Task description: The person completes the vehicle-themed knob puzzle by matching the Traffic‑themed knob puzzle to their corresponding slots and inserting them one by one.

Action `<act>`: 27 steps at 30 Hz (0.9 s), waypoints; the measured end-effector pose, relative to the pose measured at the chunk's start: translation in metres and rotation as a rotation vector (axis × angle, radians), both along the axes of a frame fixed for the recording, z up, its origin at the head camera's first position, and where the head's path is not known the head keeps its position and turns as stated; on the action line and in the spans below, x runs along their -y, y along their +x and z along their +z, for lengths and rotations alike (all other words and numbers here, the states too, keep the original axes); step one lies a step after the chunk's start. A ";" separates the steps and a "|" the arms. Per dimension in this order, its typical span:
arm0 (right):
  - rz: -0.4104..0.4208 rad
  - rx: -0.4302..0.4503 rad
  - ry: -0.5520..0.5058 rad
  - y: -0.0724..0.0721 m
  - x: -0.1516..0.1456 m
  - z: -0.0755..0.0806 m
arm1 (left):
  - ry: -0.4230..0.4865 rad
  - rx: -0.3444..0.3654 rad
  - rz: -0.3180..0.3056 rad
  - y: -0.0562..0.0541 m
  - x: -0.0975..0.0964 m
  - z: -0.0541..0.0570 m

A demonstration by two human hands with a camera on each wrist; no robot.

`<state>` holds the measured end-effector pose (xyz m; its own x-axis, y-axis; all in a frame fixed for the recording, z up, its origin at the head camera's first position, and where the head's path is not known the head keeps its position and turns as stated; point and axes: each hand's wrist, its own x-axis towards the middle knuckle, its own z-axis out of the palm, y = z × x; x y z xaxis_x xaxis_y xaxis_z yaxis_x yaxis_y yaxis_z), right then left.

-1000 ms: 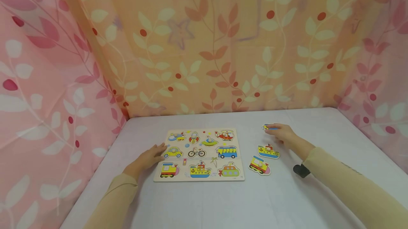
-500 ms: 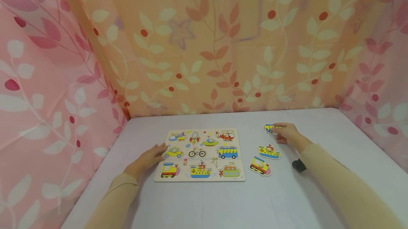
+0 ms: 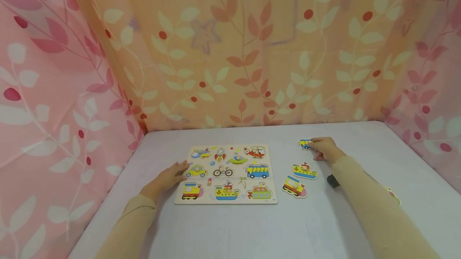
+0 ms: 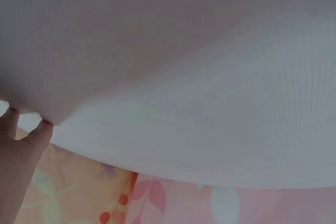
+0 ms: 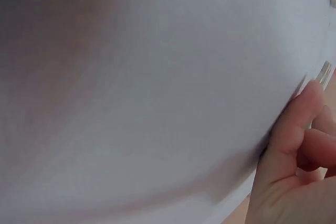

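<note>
A bus-shaped wooden puzzle piece (image 3: 304, 144) is at the back right of the table in the head view. My right hand (image 3: 325, 149) pinches its right end, covering part of it. In the right wrist view the thumb and fingers of the right hand (image 5: 294, 150) are curled together, with an edge of the piece (image 5: 325, 74) beyond the fingertip. A vehicle puzzle board (image 3: 226, 201) lies left of the middle, with knobbed pieces in its upper part. My left hand (image 3: 167, 177) rests with extended fingers on the board's left edge; two of its fingertips show in the left wrist view.
A boat piece (image 3: 304, 171) and a train piece (image 3: 295, 187) lie right of the board. Another colourful piece (image 3: 394, 197) is partly hidden behind the right forearm, and a black object (image 3: 332, 181) sits beside that sleeve. Patterned curtains (image 3: 234, 51) enclose the white table.
My right hand has shifted slightly right, and more of the bus piece shows. The right forearm has swung left, uncovering part of a piece behind it. The left hand stays at the board.
</note>
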<state>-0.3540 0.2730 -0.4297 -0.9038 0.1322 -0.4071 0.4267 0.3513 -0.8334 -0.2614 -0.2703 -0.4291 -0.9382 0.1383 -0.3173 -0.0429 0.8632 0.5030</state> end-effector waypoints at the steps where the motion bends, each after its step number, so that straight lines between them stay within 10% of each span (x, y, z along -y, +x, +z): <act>1: -0.006 0.006 0.005 -0.001 0.000 0.000 | 0.001 0.001 0.006 0.000 0.000 0.000; 27: -0.234 0.036 0.094 -0.001 0.021 0.002 | 0.019 -0.033 -0.002 0.003 0.000 0.000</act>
